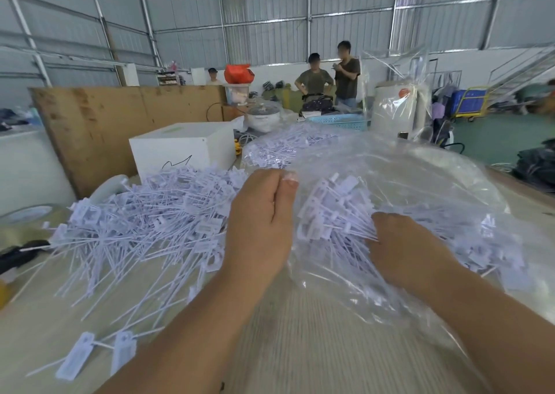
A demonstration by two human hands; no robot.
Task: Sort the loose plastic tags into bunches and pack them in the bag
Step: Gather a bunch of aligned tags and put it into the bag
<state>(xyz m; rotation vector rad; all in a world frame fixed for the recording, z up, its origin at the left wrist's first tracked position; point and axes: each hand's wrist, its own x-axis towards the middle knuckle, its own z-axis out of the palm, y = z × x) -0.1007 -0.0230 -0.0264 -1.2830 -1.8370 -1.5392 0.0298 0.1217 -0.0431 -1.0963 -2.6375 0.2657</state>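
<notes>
A big heap of loose white plastic tags (141,222) lies on the table to my left. A large clear plastic bag (420,183) spreads over the right half, with many tags inside it. My left hand (261,216) pinches the bag's edge at its mouth between thumb and fingers. My right hand (411,249) is inside the bag and grips a bunch of tags (333,213) by their thin tails, heads pointing up and left. Two single tags (99,353) lie apart near the front left.
A white box (180,150) stands behind the heap, with a wooden board (120,123) behind it. A blue basket (339,122), a cooker pot and a white cylinder stand further back. Three people are at the far wall.
</notes>
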